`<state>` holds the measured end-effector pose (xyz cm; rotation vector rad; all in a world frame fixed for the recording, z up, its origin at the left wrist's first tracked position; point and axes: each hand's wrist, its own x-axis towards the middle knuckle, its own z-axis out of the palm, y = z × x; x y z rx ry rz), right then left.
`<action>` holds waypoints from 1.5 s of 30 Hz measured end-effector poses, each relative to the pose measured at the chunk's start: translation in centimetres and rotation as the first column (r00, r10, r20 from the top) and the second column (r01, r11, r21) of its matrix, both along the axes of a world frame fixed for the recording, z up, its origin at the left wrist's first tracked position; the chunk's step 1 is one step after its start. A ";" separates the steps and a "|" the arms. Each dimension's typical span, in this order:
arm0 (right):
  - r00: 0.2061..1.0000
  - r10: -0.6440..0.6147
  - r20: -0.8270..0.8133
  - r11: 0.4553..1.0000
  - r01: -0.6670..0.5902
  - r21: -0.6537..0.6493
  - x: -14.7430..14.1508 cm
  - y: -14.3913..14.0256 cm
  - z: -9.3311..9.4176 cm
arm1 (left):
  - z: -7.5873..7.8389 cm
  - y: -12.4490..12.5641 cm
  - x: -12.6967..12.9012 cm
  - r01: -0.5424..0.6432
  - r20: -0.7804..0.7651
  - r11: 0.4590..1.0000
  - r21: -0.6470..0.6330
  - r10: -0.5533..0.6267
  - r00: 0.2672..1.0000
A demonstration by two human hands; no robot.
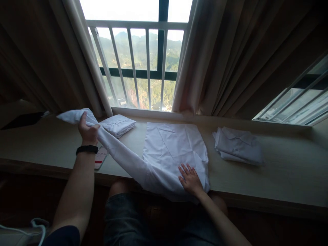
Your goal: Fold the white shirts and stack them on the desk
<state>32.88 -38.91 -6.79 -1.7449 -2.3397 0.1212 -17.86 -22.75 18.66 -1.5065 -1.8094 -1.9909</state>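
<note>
A white shirt (171, 147) lies spread flat on the light wooden ledge (282, 177) in front of me. My left hand (88, 131), with a black band on its wrist, grips the shirt's long sleeve (120, 153) and holds it stretched out to the left, above the ledge. My right hand (190, 177) lies flat with fingers spread on the shirt's lower right part, near the ledge's front edge.
A folded white garment (118, 124) sits at the back left by the window. A crumpled white garment (238, 145) lies to the right. A phone (100, 158) rests under the sleeve. Curtains and a barred window stand behind the ledge.
</note>
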 end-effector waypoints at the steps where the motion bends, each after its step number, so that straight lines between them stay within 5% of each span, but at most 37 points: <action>1: 1.000 -0.008 -0.029 1.000 0.008 -0.022 0.0 0.1 0.3 | 0.4 -0.1 1.4 -0.013 -0.080 0.999 -0.048 0.009 0.997; 4: 0.969 -0.058 -0.241 0.996 0.040 -0.081 -1.0 0.9 2.7 | 1.1 -1.6 7.9 0.059 -0.183 0.975 -0.212 -0.099 0.978; 6: 0.858 -0.082 -0.507 0.995 0.046 -0.084 -2.6 1.8 5.8 | 0.6 -3.3 13.5 0.202 -0.227 0.939 -0.280 -0.269 0.936; 9: 0.427 -0.104 -0.898 0.993 -0.005 -0.118 -6.2 3.4 11.8 | -1.6 -6.6 21.6 0.361 -0.369 0.847 -0.391 -0.504 0.781; 11: 0.119 -0.166 -0.979 0.984 -0.051 -0.173 -8.6 4.4 15.5 | -3.7 -9.1 25.9 0.370 -0.467 0.771 -0.518 -0.618 0.633; 12: 0.048 -0.189 -0.981 0.981 -0.041 -0.191 -9.5 4.9 16.9 | -4.8 -10.3 27.6 0.368 -0.503 0.735 -0.570 -0.666 0.551; 15: 0.049 -0.220 -0.974 0.968 0.138 -0.212 -10.8 6.0 18.9 | -7.7 -13.5 30.5 0.322 -0.569 0.711 -0.625 -0.697 0.435; 17: 0.023 -0.257 -0.966 0.933 0.266 -0.242 -10.7 6.2 19.0 | -9.2 -15.0 30.9 0.312 -0.596 0.730 -0.608 -0.679 0.428; 19: -0.105 -0.284 -0.953 0.907 0.292 -0.302 -10.2 6.1 19.3 | -10.6 -16.2 30.1 0.316 -0.595 0.754 -0.577 -0.652 0.470; 23: -0.385 -0.248 -0.889 0.929 0.168 -0.331 -8.9 5.3 22.2 | -13.4 -17.9 26.5 0.238 -0.522 0.784 -0.574 -0.574 0.631; 27: -0.495 -0.183 -0.850 0.969 0.057 -0.242 -7.8 5.0 26.5 | -16.0 -19.7 22.1 0.079 -0.521 0.742 -0.666 -0.539 0.662; 31: -0.513 -0.183 -0.839 0.982 -0.059 -0.178 -7.2 6.0 29.8 | -18.4 -21.4 19.0 -0.060 -0.541 0.695 -0.717 -0.500 0.677; 35: -0.497 -0.143 -0.856 0.989 -0.091 -0.113 -5.7 7.6 32.1 | -20.3 -22.4 16.9 -0.024 -0.497 0.695 -0.719 -0.490 0.716; 40: -0.432 -0.065 -0.899 0.998 -0.025 -0.060 -1.7 9.6 33.3 | -22.4 -24.5 16.3 0.238 -0.432 0.784 -0.574 -0.536 0.725; 45: -0.350 -0.113 -0.930 0.991 0.027 -0.131 1.4 10.4 31.9 | -24.6 -27.1 17.7 0.144 -0.523 0.867 -0.477 -0.412 0.746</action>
